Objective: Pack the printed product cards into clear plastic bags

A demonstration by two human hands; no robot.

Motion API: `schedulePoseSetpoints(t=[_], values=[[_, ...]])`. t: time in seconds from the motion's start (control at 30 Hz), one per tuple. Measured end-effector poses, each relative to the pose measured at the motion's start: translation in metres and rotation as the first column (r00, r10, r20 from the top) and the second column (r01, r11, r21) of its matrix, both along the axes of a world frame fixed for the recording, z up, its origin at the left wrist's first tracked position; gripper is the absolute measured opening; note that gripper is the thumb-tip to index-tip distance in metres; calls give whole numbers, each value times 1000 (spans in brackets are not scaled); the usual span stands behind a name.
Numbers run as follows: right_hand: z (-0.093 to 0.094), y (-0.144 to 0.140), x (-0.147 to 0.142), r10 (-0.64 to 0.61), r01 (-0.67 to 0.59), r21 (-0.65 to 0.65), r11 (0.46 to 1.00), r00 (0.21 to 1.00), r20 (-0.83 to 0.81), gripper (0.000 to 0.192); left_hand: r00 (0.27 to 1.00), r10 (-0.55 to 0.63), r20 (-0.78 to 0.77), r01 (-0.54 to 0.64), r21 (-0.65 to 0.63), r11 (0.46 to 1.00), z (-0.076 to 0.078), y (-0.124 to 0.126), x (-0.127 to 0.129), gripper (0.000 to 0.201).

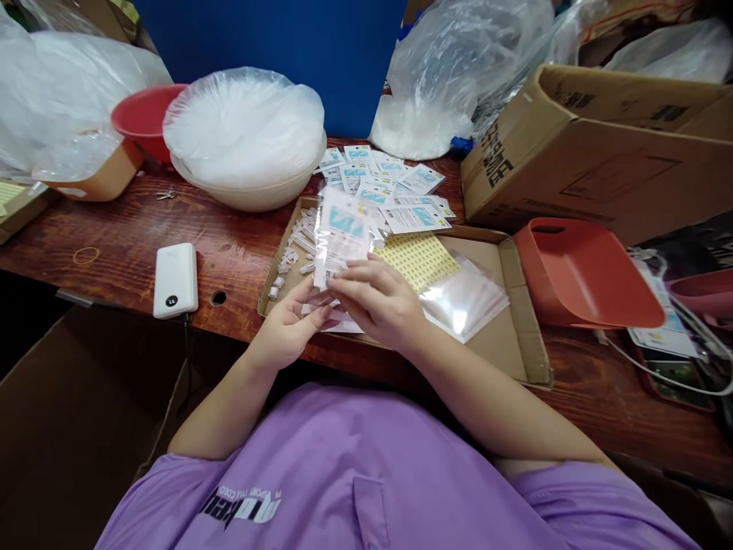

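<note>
A clear plastic packet with a white and blue printed card (346, 229) is held upright, tilted slightly back, above the near left part of a shallow cardboard tray (524, 305). My left hand (286, 325) pinches its lower edge between thumb and fingers. On the packet's lower right, the fingers of my right hand (389, 302) are bent together against it. Small clear plastic pieces (289, 256) lie in the tray to the left. A yellow sticker sheet (421, 260) and a fan of clear plastic bags (466, 298) lie to the right of my right hand.
Several similar packed cards (418, 218) are heaped behind the tray. A bag-lined white bowl (252, 198) stands at back left, a power bank (175, 280) at left. On the right are a red bin (589, 275) and a large cardboard box (595, 153).
</note>
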State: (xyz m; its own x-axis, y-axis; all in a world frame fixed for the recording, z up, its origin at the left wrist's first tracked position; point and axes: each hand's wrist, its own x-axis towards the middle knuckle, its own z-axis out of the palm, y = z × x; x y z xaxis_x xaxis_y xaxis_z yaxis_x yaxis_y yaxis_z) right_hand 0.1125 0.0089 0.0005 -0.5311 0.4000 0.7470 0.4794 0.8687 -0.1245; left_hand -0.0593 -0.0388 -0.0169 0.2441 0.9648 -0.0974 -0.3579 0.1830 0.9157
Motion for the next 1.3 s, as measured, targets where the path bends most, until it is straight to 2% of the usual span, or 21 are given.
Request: schedulePoseSetpoints(t=[0.07,0.17,0.27,0.33,0.43,0.5,0.53,0.6,0.67,0.7,0.77,0.83,0.87,0.9,1.0,1.17,1.3], values=[[0,13,-5,-96,96,-31,995,995,-8,23,999,39,-8,-39,5,999,1,8,0,57],[2,36,-6,-184,197,-92,976,975,127,32,998,63,-6,-63,8,998,6,37,5,58],[4,64,0,-238,271,-73,960,924,300,38,1000,2,3,-2,1,1000,14,78,15,57],[5,85,6,-307,343,-39,939,882,358,39,998,-54,14,54,18,998,21,102,23,59],[6,107,14,-379,431,-46,901,835,398,36,989,-79,-125,78,-16,997,28,121,29,58],[5,105,17,-360,431,-97,897,841,404,36,963,30,-269,-30,3,1000,27,120,25,55],[4,98,19,-312,397,-138,907,856,411,38,938,100,-331,-93,38,995,24,116,21,54],[0,75,20,-130,262,-241,934,881,454,45,873,199,-445,-164,118,979,17,103,9,53],[-6,46,21,103,112,-347,931,832,545,62,762,214,-612,-127,183,975,9,85,-4,43],[-9,32,20,149,93,-364,927,798,584,71,663,214,-717,-87,210,974,7,75,-9,36],[-16,11,19,167,125,-381,916,745,646,77,373,207,-904,11,227,974,6,58,-13,31],[-21,1,18,130,184,-377,908,732,669,70,114,168,-979,126,182,975,7,45,-9,37],[-22,-1,18,113,200,-372,906,735,669,65,37,142,-989,180,146,973,8,40,-6,41],[-23,-2,18,103,205,-369,906,740,665,60,-5,120,-993,226,116,967,8,38,-2,43],[-21,-1,22,134,177,-387,905,745,654,59,-32,84,-996,274,72,959,5,36,6,42],[-19,6,28,183,146,-424,894,744,642,71,38,33,-999,181,40,983,-3,46,8,43],[-21,15,31,197,85,-385,919,746,637,72,64,54,-996,169,64,984,-4,51,10,45]])
